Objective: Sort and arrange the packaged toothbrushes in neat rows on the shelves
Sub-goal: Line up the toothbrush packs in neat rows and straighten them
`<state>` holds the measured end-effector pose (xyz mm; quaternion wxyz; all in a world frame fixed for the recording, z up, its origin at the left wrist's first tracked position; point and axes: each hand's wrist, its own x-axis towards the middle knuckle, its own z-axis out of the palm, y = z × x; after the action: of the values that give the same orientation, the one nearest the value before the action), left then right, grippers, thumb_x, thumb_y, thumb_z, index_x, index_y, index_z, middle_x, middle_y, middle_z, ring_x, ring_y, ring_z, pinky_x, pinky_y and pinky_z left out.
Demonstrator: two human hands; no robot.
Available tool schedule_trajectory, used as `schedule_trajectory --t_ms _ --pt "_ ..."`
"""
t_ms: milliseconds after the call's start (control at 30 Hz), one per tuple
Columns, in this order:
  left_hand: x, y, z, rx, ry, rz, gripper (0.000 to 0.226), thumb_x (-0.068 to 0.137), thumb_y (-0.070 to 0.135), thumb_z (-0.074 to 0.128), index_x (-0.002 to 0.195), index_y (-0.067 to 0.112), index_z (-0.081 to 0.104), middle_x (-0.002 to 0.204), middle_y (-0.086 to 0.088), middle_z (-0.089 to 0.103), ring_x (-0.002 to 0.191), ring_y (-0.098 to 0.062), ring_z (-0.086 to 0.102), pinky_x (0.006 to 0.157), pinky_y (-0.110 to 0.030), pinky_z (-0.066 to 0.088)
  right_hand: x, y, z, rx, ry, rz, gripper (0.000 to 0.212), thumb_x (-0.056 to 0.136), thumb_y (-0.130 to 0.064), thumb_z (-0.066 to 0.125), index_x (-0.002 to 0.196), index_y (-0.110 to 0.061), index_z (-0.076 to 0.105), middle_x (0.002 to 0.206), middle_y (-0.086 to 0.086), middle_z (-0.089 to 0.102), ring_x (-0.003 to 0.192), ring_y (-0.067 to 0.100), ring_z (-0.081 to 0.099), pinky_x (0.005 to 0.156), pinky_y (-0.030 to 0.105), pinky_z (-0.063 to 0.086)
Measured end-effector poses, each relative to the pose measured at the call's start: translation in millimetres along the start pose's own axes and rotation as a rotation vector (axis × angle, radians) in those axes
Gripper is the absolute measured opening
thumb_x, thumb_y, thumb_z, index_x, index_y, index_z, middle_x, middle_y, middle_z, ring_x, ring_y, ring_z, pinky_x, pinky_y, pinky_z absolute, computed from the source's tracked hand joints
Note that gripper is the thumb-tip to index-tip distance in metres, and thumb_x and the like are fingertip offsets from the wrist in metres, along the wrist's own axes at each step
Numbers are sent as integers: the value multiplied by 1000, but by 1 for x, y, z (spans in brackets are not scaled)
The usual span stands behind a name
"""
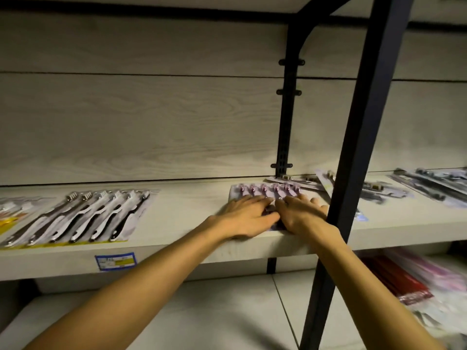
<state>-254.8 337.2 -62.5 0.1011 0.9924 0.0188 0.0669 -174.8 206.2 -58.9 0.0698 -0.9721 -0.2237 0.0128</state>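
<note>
A pack of pink toothbrushes [265, 189] lies flat on the pale wooden shelf [192, 205], right of centre. My left hand [249, 214] rests flat on its left half, fingers straight. Beside it my right hand [302, 213] presses flat on the right half, fingers spread. Only the brush heads show beyond my fingers. A black-and-white toothbrush pack [83, 218] lies at an angle on the shelf's left part. More packs [379, 192] lie loosely behind the post on the right.
A dark metal post [353, 173] stands just right of my right hand. A blue price label [115, 261] sticks to the shelf's front edge. Yellow-edged packs [12, 213] lie at far left. Red and pink packages [414, 281] sit on the lower shelf at right.
</note>
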Motion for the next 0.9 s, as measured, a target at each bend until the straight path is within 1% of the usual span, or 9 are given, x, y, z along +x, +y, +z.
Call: schedule_trajectory --t_ms 100,167,267,400,567,700,767,833,900 --pt "-10 -7 2 47 10 -29 56 91 63 27 128 31 53 133 2 59 121 -21 53 110 -54 33 -5 2 6 52 69 -119 50 99 -61 21 129 -37 53 145 6 44 129 36 40 100 48 32" --pt "-19 -16 2 77 19 -64 57 93 65 25 130 30 52 136 1 57 125 -23 51 113 -57 26 -9 0 8 104 112 -234 46 97 -62 22 111 -37 59 131 6 54 117 34 48 94 44 37" --pt "-36 -27 -4 47 63 -101 57 97 63 28 137 27 50 143 -1 53 129 -25 47 113 -55 30 -13 -11 7 165 105 -330 48 97 -61 22 98 -30 59 107 6 63 98 30 58 91 43 47" --pt "-58 -43 -9 48 93 -143 58 99 60 31 146 28 45 152 0 45 136 -23 40 111 -46 36 -15 -22 10 256 118 -460 45 97 -62 27 86 -31 58 82 -4 65 77 18 61 70 34 48" --pt "-75 -66 -12 89 66 -159 58 100 55 32 154 32 33 163 5 28 148 -17 25 115 -36 24 -7 -14 13 336 122 -553 45 96 -65 31 89 -31 60 81 -7 67 75 14 62 72 38 53" --pt "-72 -65 -12 130 34 -192 66 98 63 24 158 35 20 167 9 16 153 -14 12 119 -35 15 -6 -17 16 275 145 -559 37 100 -52 29 97 -31 59 90 -2 68 81 19 62 84 42 52" --pt "-71 -60 -11 138 -1 -215 68 98 66 21 158 36 15 168 9 11 154 -15 7 122 -37 11 -5 -19 15 197 123 -561 37 101 -51 24 104 -31 56 103 3 66 89 25 60 89 43 48" --pt "-66 -55 -11 143 -38 -236 69 98 67 20 159 35 11 168 8 5 155 -16 1 124 -39 8 -5 -20 15 144 119 -571 39 102 -47 23 120 -28 52 122 5 61 102 30 59 93 45 45" --pt "-60 -52 -10 153 -44 -248 70 99 66 19 159 33 10 168 7 3 155 -16 -1 126 -43 8 -4 -19 14 118 138 -576 41 102 -44 23 130 -25 47 133 8 56 110 33 57 94 44 43"
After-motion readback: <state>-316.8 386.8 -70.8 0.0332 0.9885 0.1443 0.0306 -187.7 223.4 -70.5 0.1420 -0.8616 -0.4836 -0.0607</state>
